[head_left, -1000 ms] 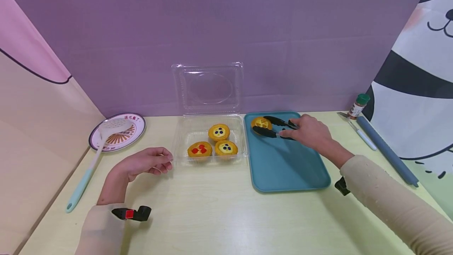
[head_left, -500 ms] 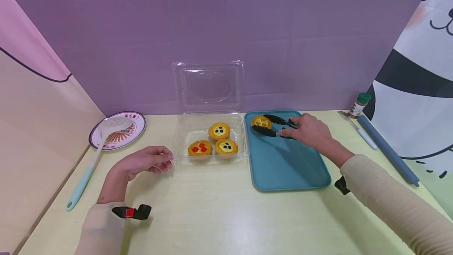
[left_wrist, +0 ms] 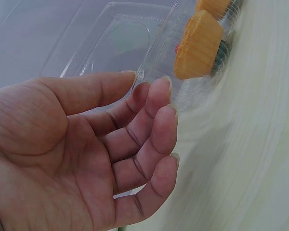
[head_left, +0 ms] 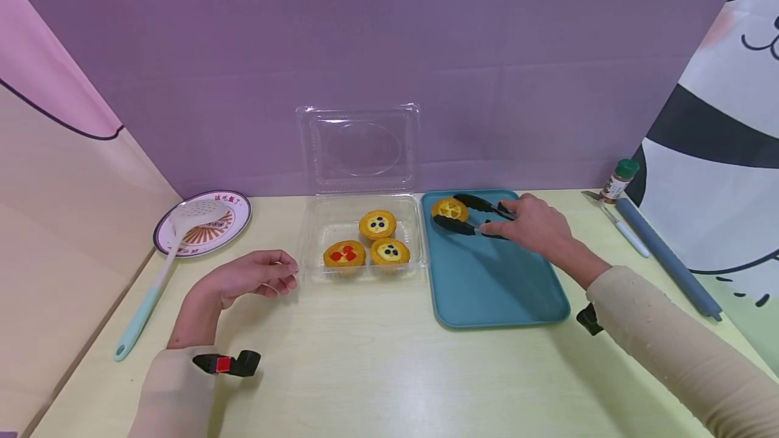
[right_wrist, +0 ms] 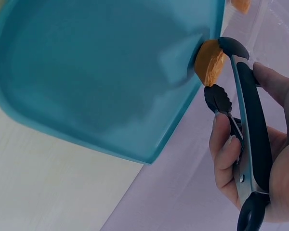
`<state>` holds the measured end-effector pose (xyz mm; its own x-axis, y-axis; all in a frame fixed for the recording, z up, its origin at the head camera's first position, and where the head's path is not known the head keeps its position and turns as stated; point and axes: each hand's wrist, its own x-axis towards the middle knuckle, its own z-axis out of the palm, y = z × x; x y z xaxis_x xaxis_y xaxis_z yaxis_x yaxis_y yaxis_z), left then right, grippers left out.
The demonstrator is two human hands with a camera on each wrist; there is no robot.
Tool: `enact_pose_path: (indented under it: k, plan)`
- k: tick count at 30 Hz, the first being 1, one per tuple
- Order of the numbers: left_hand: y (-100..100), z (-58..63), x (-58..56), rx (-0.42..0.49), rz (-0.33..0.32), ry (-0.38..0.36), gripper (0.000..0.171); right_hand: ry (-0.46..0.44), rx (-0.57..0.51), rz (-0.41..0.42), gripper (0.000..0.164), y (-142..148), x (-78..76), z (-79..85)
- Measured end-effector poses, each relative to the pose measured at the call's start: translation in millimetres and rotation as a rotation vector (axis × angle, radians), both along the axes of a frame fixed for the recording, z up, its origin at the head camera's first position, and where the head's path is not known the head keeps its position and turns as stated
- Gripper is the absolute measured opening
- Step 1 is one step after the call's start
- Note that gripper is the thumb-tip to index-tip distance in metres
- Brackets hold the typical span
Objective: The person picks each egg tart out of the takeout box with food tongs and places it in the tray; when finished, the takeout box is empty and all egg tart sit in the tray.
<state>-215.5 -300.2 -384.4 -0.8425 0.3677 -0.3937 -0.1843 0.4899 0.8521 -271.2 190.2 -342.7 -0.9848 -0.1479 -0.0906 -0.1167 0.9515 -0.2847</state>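
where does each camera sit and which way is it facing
Head: worn on the head, facing forward and down at the plastic box and tray; left hand, right hand and sleeves show.
Left wrist: on that wrist, looking past the left hand at the box and a tart inside.
Right wrist: on that wrist, looking at the tongs in the right hand, and another tart between their tips.
Head and right wrist share the tongs and tray.

Room above tarts [head_left: 390, 252], lid [head_left: 359, 149] behind
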Motion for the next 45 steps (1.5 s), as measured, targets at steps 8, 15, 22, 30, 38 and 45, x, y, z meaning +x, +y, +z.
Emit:
enact_pose_path:
  k: [8, 15, 22, 30, 38, 45]
  plan:
    - [-2, -0.3, -0.2, -0.003, 0.002, 0.001, 0.033, 0.017, -0.015, -0.016, 0.089, 0, 1.3, 7.4]
    - [-2, -0.4, -0.7, -0.012, 0.006, 0.001, 0.034, 0.04, -0.017, -0.016, 0.092, -1, 6.6, 19.9]
    - [-1, 1.8, 0.2, -0.013, 0.008, 0.008, 0.033, 0.097, -0.069, -0.005, 0.092, -8, 14.8, 28.2]
    - [0, 0.7, -0.2, -0.014, 0.01, 0.003, 0.032, 0.12, -0.131, 0.071, 0.09, -37, 28.6, 34.0]
    - [1, 1.7, 1.2, -0.003, 0.001, 0.013, 0.032, 0.062, -0.103, 0.108, 0.09, -69, 28.5, 31.3]
    - [-1, 0.0, -0.4, -0.012, 0.009, 0.007, 0.032, 0.017, -0.076, 0.087, 0.091, -92, 22.0, 22.1]
